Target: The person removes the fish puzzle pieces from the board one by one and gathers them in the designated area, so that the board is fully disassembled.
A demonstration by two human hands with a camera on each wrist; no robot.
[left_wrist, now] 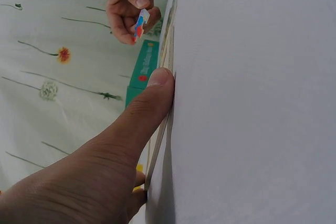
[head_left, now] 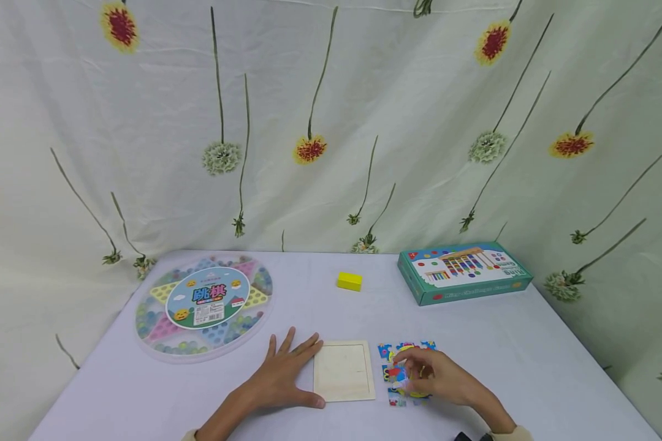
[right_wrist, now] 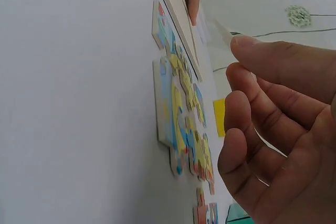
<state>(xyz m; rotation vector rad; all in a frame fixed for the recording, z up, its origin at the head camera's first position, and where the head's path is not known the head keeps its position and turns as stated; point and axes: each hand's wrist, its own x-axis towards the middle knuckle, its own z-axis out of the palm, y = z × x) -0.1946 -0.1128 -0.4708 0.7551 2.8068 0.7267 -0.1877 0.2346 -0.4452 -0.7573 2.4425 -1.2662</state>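
My left hand (head_left: 276,381) lies beside a pale wooden puzzle tray (head_left: 344,372), fingers spread and straight. Its thumb touches the near left corner and its index fingertip the far left one. No pieces lie inside the tray. In the left wrist view, the left thumb (left_wrist: 152,93) rests along the tray's edge. My right hand (head_left: 449,378) is over a group of colourful jigsaw pieces (head_left: 386,352) to the right of the tray. Between thumb and fingertips it pinches one jigsaw piece (left_wrist: 140,24), coloured blue, red and white. The right wrist view shows loose pieces (right_wrist: 167,103) lying below that hand.
A round Chinese checkers set (head_left: 160,334) with marbles lies at the left. Behind the tray sits a yellow block (head_left: 349,282). A green game box (head_left: 466,272) stands at the back right. Flowered cloth (head_left: 287,92) hangs behind the white table (head_left: 309,294).
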